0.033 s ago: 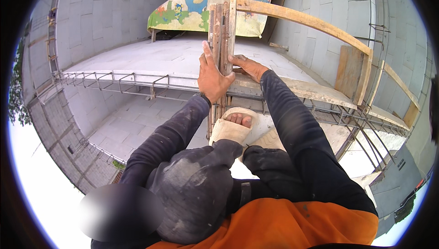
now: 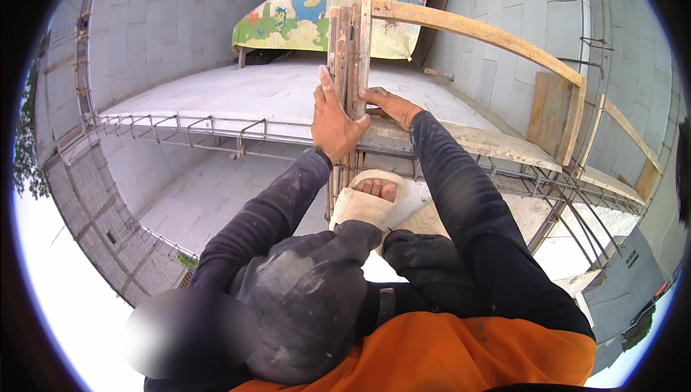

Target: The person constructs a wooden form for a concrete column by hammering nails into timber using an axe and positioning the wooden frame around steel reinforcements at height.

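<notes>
My left hand point(image 2: 332, 120) holds the side of an upright bundle of weathered brown wooden planks point(image 2: 344, 50). Its index finger points up along the wood and its thumb lies across the front. From the right, my right hand point(image 2: 392, 107) grips a narrow upright wooden lath point(image 2: 365, 46) beside that bundle. The thumb rests near the lath's lower end; the other fingers are partly hidden. Below my hands, my sandalled foot point(image 2: 376, 189) stands close to the planks' lower part.
A horizontal wooden board point(image 2: 489, 146) runs right along the beam, under a timber rail point(image 2: 497, 32). Exposed rebar point(image 2: 209, 131) extends left, with more steel rods point(image 2: 576, 212) at lower right. Pale block walls point(image 2: 173, 25) drop around me. A cartoon-printed sheet point(image 2: 317, 10) lies beyond the planks.
</notes>
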The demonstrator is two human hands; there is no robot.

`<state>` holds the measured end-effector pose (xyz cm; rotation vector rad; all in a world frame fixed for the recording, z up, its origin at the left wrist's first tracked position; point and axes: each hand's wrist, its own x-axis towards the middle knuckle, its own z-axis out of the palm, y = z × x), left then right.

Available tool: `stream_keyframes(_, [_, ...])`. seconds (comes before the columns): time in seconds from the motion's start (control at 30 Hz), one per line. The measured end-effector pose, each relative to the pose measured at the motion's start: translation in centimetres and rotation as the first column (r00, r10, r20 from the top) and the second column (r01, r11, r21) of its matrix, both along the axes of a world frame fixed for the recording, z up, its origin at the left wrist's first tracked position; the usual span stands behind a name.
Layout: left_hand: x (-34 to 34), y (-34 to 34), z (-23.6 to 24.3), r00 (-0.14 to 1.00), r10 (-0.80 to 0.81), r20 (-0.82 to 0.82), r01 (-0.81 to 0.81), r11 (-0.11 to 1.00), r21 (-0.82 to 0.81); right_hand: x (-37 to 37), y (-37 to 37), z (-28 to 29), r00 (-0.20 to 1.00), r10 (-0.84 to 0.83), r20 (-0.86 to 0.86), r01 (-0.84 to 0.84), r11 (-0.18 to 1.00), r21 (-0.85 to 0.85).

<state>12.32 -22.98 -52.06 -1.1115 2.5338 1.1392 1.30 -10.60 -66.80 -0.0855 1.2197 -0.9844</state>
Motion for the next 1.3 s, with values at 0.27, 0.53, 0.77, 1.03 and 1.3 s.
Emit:
stream_keyframes(0.27, [0.5, 0.5, -0.7, 0.97, -0.244, -0.008, 0.225, 0.905, -0.361, -0.4, -0.3, 2.5, 0.999, 0.014, -0.04, -0.015, 1.0, -0.025])
stream_keyframes(0.53, [-1.1, 1.0, -0.8, 0.992, -0.125, -0.012, 0.118, 0.963, -0.241, -0.7, 0.3, 1.1, 0.982, 0.086, -0.166, -0.086, 0.996, 0.007])
stream_keyframes(0.77, [-1.8, 0.1, 0.2, 0.994, -0.105, 0.041, 0.112, 0.974, -0.199, -0.7, -0.1, 2.4, 0.996, 0.011, -0.089, -0.011, 1.0, 0.004])
stream_keyframes(1.03, [-1.2, 1.1, -0.1, 0.986, -0.134, -0.101, 0.11, 0.971, -0.214, -1.2, -0.6, 3.3, 0.979, 0.125, -0.164, -0.126, 0.992, 0.005])
stream_keyframes(1.3, [-0.8, 1.0, -0.7, 0.983, -0.159, -0.09, 0.131, 0.957, -0.26, -14.2, 11.5, 8.7, 0.628, 0.338, -0.701, -0.106, 0.929, 0.353])
